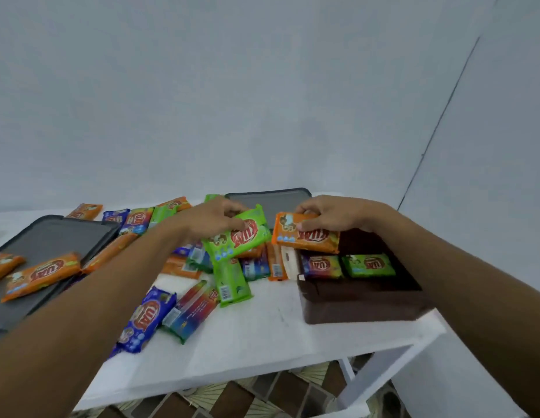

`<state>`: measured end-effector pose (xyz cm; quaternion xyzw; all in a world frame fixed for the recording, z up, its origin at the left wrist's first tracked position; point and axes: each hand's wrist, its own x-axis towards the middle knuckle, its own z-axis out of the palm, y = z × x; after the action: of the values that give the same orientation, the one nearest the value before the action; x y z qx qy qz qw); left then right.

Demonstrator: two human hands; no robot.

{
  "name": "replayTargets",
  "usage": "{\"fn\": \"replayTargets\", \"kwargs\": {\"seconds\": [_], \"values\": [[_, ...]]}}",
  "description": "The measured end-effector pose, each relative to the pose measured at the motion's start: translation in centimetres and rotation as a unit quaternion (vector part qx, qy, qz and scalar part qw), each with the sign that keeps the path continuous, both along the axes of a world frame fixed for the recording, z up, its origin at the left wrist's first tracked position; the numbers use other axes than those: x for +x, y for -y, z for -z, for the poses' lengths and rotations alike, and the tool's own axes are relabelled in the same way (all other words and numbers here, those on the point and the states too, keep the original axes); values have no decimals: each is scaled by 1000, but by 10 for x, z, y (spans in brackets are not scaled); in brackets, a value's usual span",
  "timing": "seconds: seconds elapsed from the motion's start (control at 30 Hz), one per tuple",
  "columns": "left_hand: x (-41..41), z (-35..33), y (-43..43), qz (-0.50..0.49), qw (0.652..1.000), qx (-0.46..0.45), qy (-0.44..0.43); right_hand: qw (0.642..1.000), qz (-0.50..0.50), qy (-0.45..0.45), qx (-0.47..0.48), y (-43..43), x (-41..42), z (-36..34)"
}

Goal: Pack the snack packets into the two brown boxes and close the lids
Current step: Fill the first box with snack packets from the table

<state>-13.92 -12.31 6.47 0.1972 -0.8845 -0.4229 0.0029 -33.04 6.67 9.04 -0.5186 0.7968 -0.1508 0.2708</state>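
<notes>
on a white table [262, 342] set against pale grey walls, with patterned floor showing below its near edge, snack packets are lying scattered. a dark lid [51, 245] is sitting at the left with an orange packet [41, 274] on it, another lid [268, 200] at the far side. the left hand [211, 218] is pinching a green packet [237, 236] above the pile — fingers closed on its far edge. the right hand [335, 214] is gripping another orange packet [306, 233] over the open brown box [362, 300] at the right, which is holding two packets.
</notes>
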Motion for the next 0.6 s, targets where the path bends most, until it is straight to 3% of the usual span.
{"fn": "replayTargets", "kwargs": {"seconds": [0.17,0.33,0.43,0.6], "values": [[-74,-27,-53,97,994,-55,-19,999,4,-25,25,-62,-66,11],[-136,-3,-109,245,954,-150,87,974,-98,-112,169,-92,-99,45],[-159,23,-128,276,933,-174,149,945,-162,-159,237,-100,-105,72],[-167,63,-147,295,900,-217,237,939,-185,-173,232,-108,-112,89]]}}
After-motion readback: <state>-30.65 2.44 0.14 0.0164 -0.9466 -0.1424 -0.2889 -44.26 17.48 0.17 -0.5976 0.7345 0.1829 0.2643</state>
